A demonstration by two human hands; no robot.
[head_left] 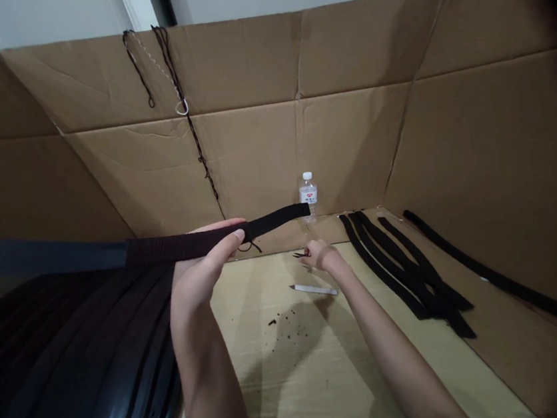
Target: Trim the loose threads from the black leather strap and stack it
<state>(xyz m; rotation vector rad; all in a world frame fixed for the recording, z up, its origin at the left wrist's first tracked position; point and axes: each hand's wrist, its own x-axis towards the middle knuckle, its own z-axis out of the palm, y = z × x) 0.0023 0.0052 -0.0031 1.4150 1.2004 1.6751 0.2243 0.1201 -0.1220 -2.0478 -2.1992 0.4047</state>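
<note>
My left hand (pixel 210 270) is closed round the end of a long dark flat bar (pixel 62 252), its thumb pressing on top. Dark brown cord wrapping (pixel 177 247) covers the bar's end near the hand. A flat black strap (pixel 277 219) sticks out to the right beyond my thumb. A loose loop of cord (pixel 251 245) dangles under it. Over the table, my right hand (pixel 321 256) is closed on a small dark tool (pixel 300 255) with two thin points, which looks like thread snips. Below that hand lies a white pen-like tool (pixel 314 290) with a dark tip.
Several black straps (pixel 390 263) lie at the right, with another long strap (pixel 487 272) along the cardboard wall (pixel 252 151). A water bottle (pixel 309 192) stands at the back. Dark glossy bars (pixel 90 365) are stacked at left. Cords (pixel 195 138) hang behind; dark scraps (pixel 272 322) dot the table.
</note>
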